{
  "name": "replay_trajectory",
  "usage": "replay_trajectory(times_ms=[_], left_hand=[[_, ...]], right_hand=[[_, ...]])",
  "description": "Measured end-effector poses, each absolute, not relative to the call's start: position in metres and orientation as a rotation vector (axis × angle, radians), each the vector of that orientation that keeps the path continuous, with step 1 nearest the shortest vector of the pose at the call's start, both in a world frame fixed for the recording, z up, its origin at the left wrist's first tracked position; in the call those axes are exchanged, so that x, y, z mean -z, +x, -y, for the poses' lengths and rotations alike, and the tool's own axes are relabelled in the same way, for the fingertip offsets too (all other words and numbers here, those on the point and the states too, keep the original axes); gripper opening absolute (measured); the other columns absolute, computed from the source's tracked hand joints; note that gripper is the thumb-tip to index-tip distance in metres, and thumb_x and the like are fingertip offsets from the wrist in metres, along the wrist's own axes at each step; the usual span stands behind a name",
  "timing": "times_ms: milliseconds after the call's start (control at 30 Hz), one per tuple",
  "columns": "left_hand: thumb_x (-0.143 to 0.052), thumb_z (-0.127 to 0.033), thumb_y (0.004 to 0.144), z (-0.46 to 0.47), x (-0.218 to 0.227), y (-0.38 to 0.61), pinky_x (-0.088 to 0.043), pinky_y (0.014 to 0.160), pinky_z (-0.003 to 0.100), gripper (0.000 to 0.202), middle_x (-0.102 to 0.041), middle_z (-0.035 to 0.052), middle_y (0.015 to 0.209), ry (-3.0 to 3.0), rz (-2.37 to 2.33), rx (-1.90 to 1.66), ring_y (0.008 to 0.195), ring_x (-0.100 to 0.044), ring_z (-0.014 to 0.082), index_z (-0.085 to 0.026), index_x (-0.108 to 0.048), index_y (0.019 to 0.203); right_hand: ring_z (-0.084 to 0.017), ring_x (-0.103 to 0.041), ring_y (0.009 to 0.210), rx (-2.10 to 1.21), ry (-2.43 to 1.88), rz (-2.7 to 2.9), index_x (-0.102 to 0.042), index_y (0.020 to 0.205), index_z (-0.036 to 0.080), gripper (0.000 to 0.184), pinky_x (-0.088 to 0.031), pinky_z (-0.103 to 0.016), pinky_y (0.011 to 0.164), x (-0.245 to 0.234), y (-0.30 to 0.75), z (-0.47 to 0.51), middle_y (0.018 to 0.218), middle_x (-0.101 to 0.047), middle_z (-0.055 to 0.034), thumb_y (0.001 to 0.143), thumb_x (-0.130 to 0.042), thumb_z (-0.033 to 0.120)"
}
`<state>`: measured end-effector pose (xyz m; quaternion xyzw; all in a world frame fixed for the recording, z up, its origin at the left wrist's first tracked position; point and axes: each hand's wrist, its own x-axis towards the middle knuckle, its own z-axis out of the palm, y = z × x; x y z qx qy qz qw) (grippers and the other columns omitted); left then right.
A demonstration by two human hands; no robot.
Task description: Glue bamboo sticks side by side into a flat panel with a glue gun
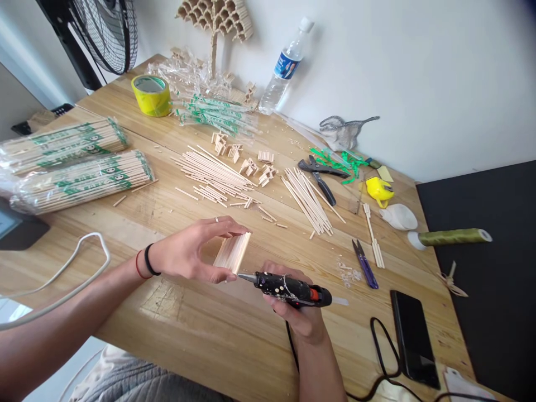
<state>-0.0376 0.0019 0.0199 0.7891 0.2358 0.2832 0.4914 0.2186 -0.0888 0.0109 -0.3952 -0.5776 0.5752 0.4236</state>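
Between the thumb and fingers of my left hand [192, 248] is a small panel of wooden sticks [233, 252] laid side by side, held tilted above the table. My right hand [299, 318] is wrapped round a black hot glue gun [288, 289] with a red part and a clear glue stick out of its back. Its metal nozzle points left and meets the panel's lower corner, close to my left thumb; whether they touch I cannot tell. Beyond my hands lie loose wooden sticks [215, 173], short cut pieces and several small stick bundles [250, 167].
Wrapped stick packs [84, 176] lie at the left, near a yellow tape roll [151, 96]. A water bottle [285, 70] and a stick-built tree [214, 33] stand at the back. On the right are cutters [320, 176], scissors [365, 264], a phone [414, 338] and a black cord [379, 357].
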Motion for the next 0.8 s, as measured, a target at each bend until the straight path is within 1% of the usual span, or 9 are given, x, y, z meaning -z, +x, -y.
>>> replay_trajectory(times_ms=[100,333,567,800], left_hand=[[-0.086,-0.037,0.078,-0.0018,-0.0195,-0.0375,-0.057,0.101,0.05,0.064,-0.07,0.0142,0.132,1.91,-0.569,-0.7,0.117,-0.068,0.0323,-0.022,-0.063,0.136],[-0.086,-0.037,0.079,-0.0019,-0.0212,-0.0372,-0.057,0.101,0.05,0.065,-0.069,0.0149,0.132,1.92,-0.568,-0.686,0.117,-0.068,0.0324,-0.021,-0.062,0.137],[-0.086,-0.035,0.079,-0.0019,-0.0209,-0.0368,-0.057,0.101,0.05,0.065,-0.07,0.0137,0.132,1.909,-0.564,-0.697,0.117,-0.068,0.0319,-0.022,-0.062,0.137],[-0.085,-0.039,0.08,-0.0025,-0.0206,-0.0373,-0.057,0.101,0.05,0.063,-0.069,0.015,0.133,1.928,-0.561,-0.677,0.118,-0.068,0.0328,-0.022,-0.062,0.136]], right_hand=[[-0.02,-0.047,0.064,-1.421,-0.99,1.444,-0.057,0.07,0.024,0.028,-0.037,-0.035,0.061,-0.0113,0.2179,0.0886,0.066,-0.051,-0.0012,0.09,-0.07,0.04],[-0.019,-0.048,0.062,-1.404,-0.984,1.444,-0.057,0.069,0.023,0.026,-0.036,-0.034,0.06,-0.0153,0.2154,0.0879,0.065,-0.052,-0.0008,0.09,-0.069,0.033],[-0.019,-0.046,0.062,-1.387,-1.036,1.462,-0.052,0.067,0.024,0.03,-0.036,-0.035,0.06,-0.0149,0.216,0.0884,0.065,-0.05,-0.0006,0.09,-0.068,0.035],[-0.018,-0.044,0.063,-1.42,-0.991,1.472,-0.053,0.068,0.023,0.027,-0.034,-0.034,0.06,-0.0139,0.2185,0.0879,0.066,-0.048,0.0004,0.09,-0.067,0.03]])
